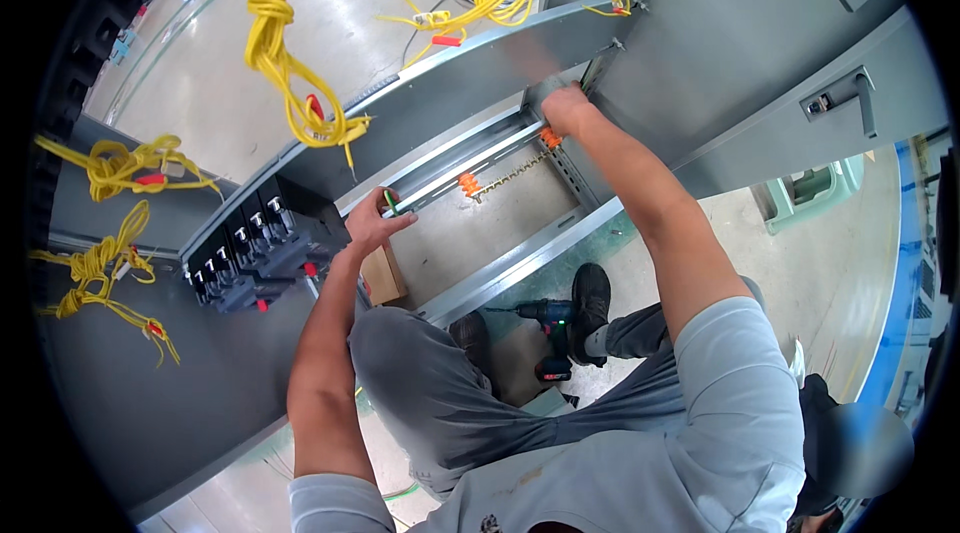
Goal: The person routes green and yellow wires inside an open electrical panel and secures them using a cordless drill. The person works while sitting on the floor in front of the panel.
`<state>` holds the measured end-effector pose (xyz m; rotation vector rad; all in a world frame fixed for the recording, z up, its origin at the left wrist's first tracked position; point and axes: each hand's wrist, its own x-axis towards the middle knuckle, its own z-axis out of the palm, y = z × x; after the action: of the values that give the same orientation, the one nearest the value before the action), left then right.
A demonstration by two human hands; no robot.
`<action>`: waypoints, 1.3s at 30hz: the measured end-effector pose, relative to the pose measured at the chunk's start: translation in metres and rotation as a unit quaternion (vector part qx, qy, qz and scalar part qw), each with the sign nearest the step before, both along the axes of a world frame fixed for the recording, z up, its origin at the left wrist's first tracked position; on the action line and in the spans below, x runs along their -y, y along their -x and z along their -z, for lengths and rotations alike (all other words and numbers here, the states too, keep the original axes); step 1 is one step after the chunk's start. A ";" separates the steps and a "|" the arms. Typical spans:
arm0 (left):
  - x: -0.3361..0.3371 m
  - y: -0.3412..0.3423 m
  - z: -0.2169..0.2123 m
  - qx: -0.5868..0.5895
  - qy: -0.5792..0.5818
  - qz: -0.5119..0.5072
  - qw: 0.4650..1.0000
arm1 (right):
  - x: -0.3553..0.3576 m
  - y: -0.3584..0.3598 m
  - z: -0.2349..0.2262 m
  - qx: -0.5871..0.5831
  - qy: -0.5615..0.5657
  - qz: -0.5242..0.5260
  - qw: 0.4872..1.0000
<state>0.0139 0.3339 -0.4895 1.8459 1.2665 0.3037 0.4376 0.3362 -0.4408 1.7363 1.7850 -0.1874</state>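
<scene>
My left hand (372, 221) rests at the near-left end of a metal rail (450, 165) in a grey cabinet frame, thumb stretched out. A small, thin green piece (391, 201) shows at its curled fingers; its kind is unclear. Farther right, my right hand (566, 111) is closed at the rail's far end by the cabinet corner, its fingertips hidden. Below the rail runs a brass terminal bar (512, 176) with an orange insulator (468, 185) near its left end and another orange insulator (550, 138) just under my right hand.
Black breaker-like units (262, 245) line the left. Yellow wire bundles (272, 23) hang over the cabinet. A cordless drill (550, 318) lies between my feet, beyond the frame's front edge (510, 268). A cardboard box (384, 275) sits inside; a door handle (866, 105) is at right.
</scene>
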 end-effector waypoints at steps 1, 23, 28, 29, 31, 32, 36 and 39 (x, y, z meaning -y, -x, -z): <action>0.001 0.003 -0.003 -0.004 0.003 -0.006 1.000 | -0.003 0.003 0.001 -0.005 -0.011 -0.003 1.000; 0.001 -0.005 -0.002 -0.007 0.026 -0.010 1.000 | -0.005 -0.017 0.033 0.000 -0.144 -0.078 0.986; -0.011 0.006 0.027 0.009 0.001 -0.011 1.000 | -0.003 -0.026 0.032 -0.015 -0.147 -0.102 0.984; -0.011 0.006 0.027 -0.001 0.002 -0.012 1.000 | -0.001 -0.023 0.031 -0.013 -0.140 -0.090 0.986; -0.004 0.009 0.026 -0.009 0.002 -0.013 1.000 | -0.001 -0.013 0.028 -0.015 -0.124 -0.069 0.990; -0.004 0.008 0.023 -0.006 0.000 -0.007 1.000 | -0.002 -0.011 0.027 -0.016 -0.117 -0.053 0.992; 0.001 0.003 0.011 0.016 -0.004 0.000 1.000 | 0.001 0.000 0.011 0.006 -0.103 -0.036 0.994; -0.002 0.004 0.020 -0.004 -0.020 0.001 1.000 | 0.013 -0.004 0.008 -0.004 -0.201 -0.078 0.977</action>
<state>0.0095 0.3359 -0.5097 1.8841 1.2723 0.3226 0.4417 0.3230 -0.4492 1.8502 2.0594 0.2514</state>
